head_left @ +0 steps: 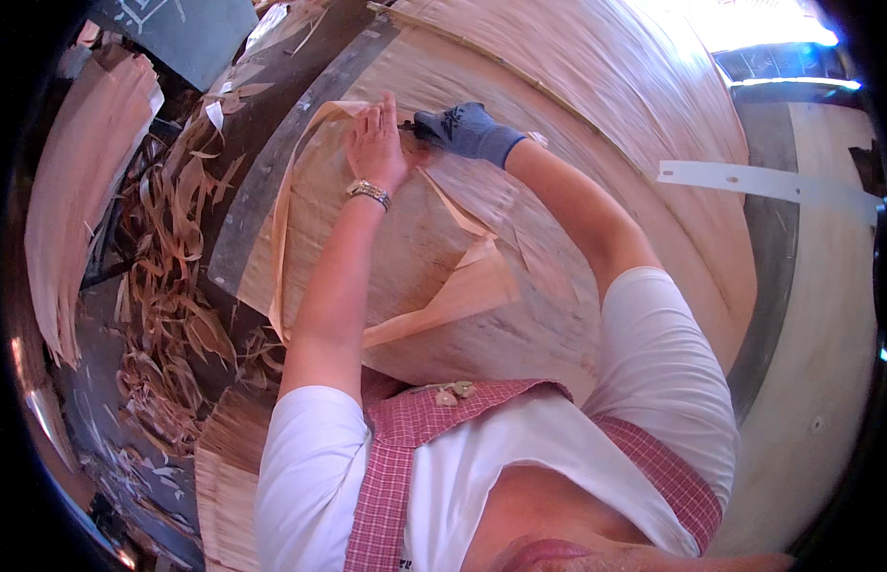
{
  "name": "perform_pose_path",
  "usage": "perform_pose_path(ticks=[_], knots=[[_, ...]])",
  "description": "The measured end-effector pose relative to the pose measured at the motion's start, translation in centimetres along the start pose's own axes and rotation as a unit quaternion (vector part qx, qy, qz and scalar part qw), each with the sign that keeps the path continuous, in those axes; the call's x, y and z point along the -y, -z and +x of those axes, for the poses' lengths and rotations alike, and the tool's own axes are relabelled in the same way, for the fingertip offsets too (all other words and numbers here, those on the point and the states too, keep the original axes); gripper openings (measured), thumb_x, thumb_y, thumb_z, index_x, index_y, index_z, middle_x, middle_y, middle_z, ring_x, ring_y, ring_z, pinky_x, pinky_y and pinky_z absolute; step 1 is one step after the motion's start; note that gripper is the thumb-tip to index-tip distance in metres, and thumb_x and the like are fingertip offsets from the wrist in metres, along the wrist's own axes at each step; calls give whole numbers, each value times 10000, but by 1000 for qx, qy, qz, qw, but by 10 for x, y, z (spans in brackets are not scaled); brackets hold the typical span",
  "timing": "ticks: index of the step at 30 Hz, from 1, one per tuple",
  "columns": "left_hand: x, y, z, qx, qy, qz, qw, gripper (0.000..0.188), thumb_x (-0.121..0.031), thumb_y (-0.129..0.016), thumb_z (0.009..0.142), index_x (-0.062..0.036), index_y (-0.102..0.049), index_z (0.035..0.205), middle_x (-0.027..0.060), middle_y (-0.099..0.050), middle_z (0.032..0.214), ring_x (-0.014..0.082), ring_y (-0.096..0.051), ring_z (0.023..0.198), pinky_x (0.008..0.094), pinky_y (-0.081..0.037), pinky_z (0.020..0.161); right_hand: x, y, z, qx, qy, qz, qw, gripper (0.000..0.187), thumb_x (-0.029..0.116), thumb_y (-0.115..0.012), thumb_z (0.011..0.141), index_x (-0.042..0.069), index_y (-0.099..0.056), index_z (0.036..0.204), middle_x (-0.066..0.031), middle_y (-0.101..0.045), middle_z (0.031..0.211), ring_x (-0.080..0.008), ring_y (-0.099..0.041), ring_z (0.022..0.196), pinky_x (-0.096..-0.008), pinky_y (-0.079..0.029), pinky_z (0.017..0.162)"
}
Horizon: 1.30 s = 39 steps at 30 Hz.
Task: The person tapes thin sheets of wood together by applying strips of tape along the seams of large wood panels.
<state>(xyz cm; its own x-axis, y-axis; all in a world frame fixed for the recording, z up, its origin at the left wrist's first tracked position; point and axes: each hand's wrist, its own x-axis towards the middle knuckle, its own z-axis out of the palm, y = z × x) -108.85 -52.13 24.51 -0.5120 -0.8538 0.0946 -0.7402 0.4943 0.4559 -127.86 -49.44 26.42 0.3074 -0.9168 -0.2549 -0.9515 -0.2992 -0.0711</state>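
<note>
Veneer [410,262], L hand [379,151] atop, R hand [469,132] gloved

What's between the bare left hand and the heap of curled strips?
Moving left from the hand: wood sheet, a narrow pale strip, then a grey edge band. Head view.

Well left of the left hand [379,153] lies a tangled heap of curled wood strips [176,214]. Farther left still stands a ragged bundle of thin reddish sheets [86,181]. Beyond that hand, toward the upper left, is a grey panel [181,40] with pale lines. Right of both hands — well apart — a white strip [734,179] with holes spans a pale board [830,334].
</note>
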Motion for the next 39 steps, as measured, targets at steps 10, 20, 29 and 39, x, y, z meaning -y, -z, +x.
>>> perform_pose_path(ticks=[10,20,29,39], knots=[[-27,-2,2,22,7,148,989,833,-430,-726,770,-129,-364,1456,136,-473,1379,298,-412,1308,486,-369,1042,-53,-47,-159,-78,-86,-42,992,159,247,-467,943,175,-516,1075,-150,-661,741,-365,-670,666,-499,-478,506],[-94,-67,-41,-60,-188,18,980,399,-338,-615,849,-102,-614,1170,59,-572,1241,277,-471,1213,463,-390,984,2,-27,-198,86,-247,19,965,227,225,-448,956,108,-459,1150,-162,-691,790,-346,-692,691,-517,-492,519],[-136,-71,-46,39,-104,30,993,506,-465,-584,827,-98,-588,1175,118,-494,1285,378,-340,1278,628,-264,1026,77,-64,-207,31,-472,187,861,298,240,-436,960,44,-445,1184,-249,-676,951,-410,-673,851,-519,-524,716],[-122,-99,-53,-7,-140,23,990,617,-506,-556,850,-67,-464,1274,196,-373,1397,447,-291,1336,669,-187,1075,154,-66,-170,-64,-593,317,737,337,222,-434,933,-6,-437,1181,-304,-641,1045,-437,-637,980,-512,-502,841]])
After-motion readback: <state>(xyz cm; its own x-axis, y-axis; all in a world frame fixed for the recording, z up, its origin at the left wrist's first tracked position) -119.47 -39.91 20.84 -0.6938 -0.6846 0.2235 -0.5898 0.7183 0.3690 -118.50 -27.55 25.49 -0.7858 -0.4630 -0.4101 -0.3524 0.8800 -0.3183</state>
